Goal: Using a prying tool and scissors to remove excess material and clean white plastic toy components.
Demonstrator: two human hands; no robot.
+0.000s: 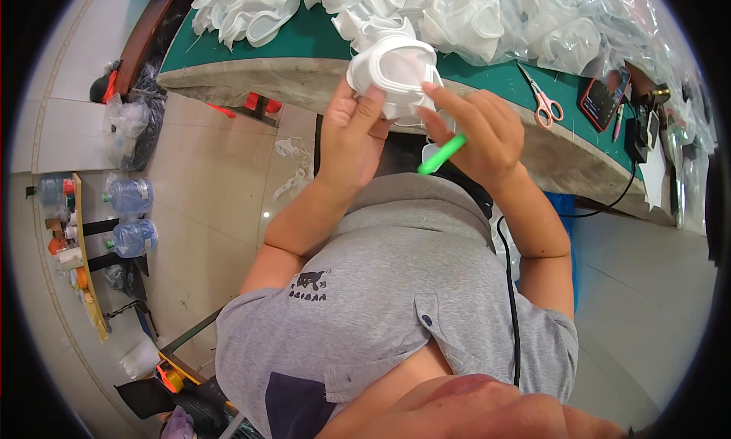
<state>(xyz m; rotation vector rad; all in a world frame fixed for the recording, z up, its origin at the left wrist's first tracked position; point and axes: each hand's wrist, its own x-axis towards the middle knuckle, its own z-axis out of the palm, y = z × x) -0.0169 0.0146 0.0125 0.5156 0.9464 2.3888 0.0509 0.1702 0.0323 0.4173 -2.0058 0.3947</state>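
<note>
In front of my chest, near the table's front edge, my left hand (pixel 354 130) is closed on a white piece with a raised oval rim and a sheer-looking middle (pixel 400 64). Its thumb presses the near side of the rim. My right hand (pixel 483 130) has its fingers curled round a tool with a bright green handle (pixel 442 154); the tool's working end is hidden. The right fingertips touch the right side of the white piece. Many similar white pieces (pixel 255 12) lie heaped just beyond my hands.
On the green tabletop (pixel 301 39) with its worn front edge, clear plastic bags (pixel 533 28) hold more white pieces. Pink-handled scissors (pixel 545 110) and a phone (pixel 605 96) lie to the right. A black cable (pixel 512 302) runs down my front. Water jugs (pixel 129 195) stand at left.
</note>
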